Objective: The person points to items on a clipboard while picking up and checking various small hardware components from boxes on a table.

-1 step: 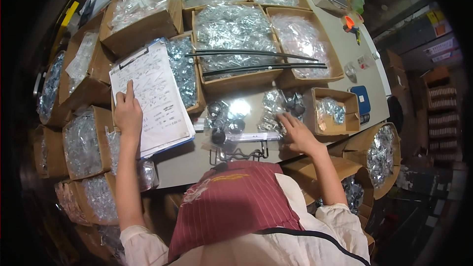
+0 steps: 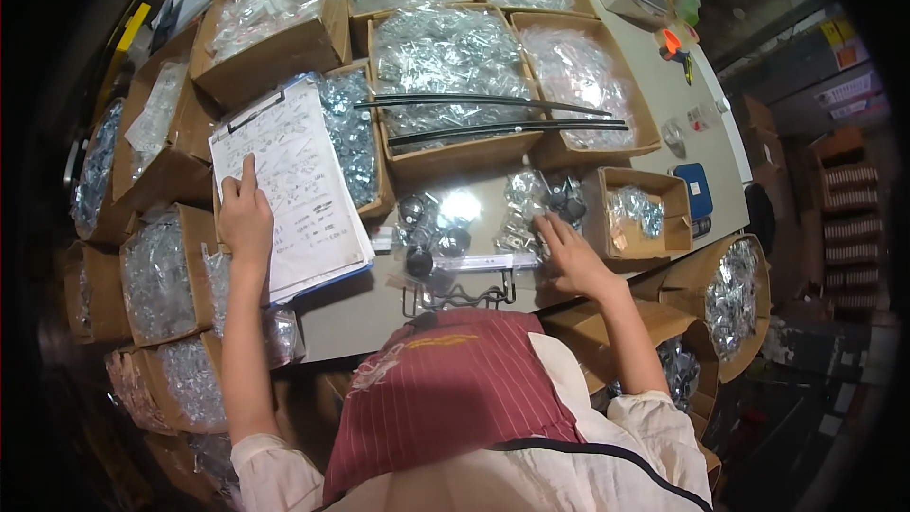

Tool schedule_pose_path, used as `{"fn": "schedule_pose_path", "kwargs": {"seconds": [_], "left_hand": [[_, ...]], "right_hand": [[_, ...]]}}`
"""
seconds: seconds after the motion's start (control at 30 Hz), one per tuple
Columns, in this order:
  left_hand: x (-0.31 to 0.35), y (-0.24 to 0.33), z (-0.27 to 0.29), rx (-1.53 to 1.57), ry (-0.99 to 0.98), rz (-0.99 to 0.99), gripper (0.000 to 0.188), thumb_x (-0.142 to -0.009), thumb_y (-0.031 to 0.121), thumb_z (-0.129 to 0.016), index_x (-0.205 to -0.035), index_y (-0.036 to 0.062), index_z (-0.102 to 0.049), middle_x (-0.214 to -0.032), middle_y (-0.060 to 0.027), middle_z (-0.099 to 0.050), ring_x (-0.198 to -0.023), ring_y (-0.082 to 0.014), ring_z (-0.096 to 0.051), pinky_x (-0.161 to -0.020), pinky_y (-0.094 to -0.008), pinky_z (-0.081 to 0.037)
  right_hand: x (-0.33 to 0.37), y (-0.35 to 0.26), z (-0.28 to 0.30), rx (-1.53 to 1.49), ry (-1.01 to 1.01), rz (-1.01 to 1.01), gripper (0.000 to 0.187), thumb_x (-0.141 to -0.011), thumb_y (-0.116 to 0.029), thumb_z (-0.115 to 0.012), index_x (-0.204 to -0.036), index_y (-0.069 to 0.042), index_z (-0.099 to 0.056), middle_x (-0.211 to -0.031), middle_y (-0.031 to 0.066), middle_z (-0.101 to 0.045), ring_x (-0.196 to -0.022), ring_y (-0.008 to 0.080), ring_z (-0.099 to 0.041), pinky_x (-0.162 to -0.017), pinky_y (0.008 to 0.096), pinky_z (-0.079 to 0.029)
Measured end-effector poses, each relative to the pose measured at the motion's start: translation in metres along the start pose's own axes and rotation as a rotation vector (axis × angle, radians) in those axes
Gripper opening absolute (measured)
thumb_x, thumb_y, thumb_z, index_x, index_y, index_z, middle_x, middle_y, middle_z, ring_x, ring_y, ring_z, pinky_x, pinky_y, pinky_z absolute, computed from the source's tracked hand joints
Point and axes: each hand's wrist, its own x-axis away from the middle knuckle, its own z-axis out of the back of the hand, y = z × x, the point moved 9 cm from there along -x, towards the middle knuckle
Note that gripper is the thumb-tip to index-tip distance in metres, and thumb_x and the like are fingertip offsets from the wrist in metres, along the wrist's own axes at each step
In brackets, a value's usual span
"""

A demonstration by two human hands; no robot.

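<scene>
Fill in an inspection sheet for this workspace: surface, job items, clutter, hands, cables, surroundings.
Surface: pale table, mostly covered.
Job items: clipboard with handwritten sheets; clear bags of small parts.
Clutter: long black strips across open cardboard boxes; bent dark rods at the near edge.
Hands: left hand, index finger extended over the sheets; right hand, fingers at the clear bags.
Cables: nothing seen.
Surroundings: dim; stacked goods far right, too indistinct to identify.
</scene>
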Motion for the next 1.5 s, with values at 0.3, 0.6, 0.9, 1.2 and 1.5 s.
{"fn": "schedule_pose_path", "kwargs": {"seconds": [0.3, 0.6, 0.9, 1.2, 1.5], "left_hand": [[-0.008, 0.005, 0.003, 0.009, 0.016, -0.01, 0.053, -0.087, 0.008, -0.058, -0.138, 0.0211, -0.058, -0.092, -0.0087, -0.053, -0.075, -0.0275, -0.06, -0.065, -0.0402, -0.052], [0.006, -0.006, -0.003, -0.065, 0.062, -0.004, 0.053, -0.083, 0.011, -0.062, -0.135, 0.0205, -0.061, -0.093, -0.0086, -0.056, -0.066, -0.0283, -0.062, -0.056, -0.0414, -0.052], [-0.002, 0.001, 0.008, 0.035, 0.029, 0.015, 0.05, -0.08, 0.01, -0.063, -0.131, 0.0129, -0.062, -0.089, -0.0105, -0.054, -0.068, -0.027, -0.061, -0.057, -0.0403, -0.052], [0.001, 0.024, 0.021, 0.104, 0.022, -0.176, 0.056, -0.082, 0.001, -0.059, -0.135, 0.0196, -0.062, -0.086, -0.0098, -0.052, -0.063, -0.0277, -0.058, -0.056, -0.0404, -0.05], [-0.001, 0.013, 0.007, -0.007, 0.003, -0.108, 0.058, -0.086, 0.005, -0.062, -0.137, 0.0315, -0.059, -0.09, -0.0074, -0.053, -0.065, -0.0265, -0.06, -0.055, -0.0404, -0.052]], "right_hand": [[0.006, -0.024, 0.007, -0.073, 0.254, 0.134, 0.049, -0.091, -0.008, -0.061, -0.139, -0.015, -0.055, -0.157, 0.0102, -0.04, -0.148, 0.0364, -0.028, -0.118, 0.0597, -0.021], [0.092, 0.122, 0.119, -0.663, 1.211, -0.261, 0.035, -0.105, -0.015, -0.049, -0.136, 0.0, -0.055, -0.135, 0.0142, -0.059, -0.123, 0.0238, -0.057, -0.104, 0.0367, -0.044], [0.059, 0.144, 0.032, -0.41, 0.342, -0.452, 0.05, -0.103, -0.04, -0.051, -0.126, 0.004, -0.058, -0.118, 0.02, -0.065, -0.109, 0.0373, -0.059, -0.1, 0.0415, -0.043], [0.06, 0.15, 0.031, -0.494, 0.497, -0.446, 0.064, -0.103, -0.035, -0.053, -0.148, 0.005, -0.034, -0.13, 0.024, -0.06, -0.113, 0.0327, -0.061, -0.096, 0.0382, -0.047], [0.052, 0.061, 0.109, -0.315, 0.887, -0.125, 0.019, -0.089, -0.006, -0.064, -0.107, 0.0, -0.068, -0.115, 0.0153, -0.069, -0.107, 0.0318, -0.065, -0.093, 0.0375, -0.05]]}}
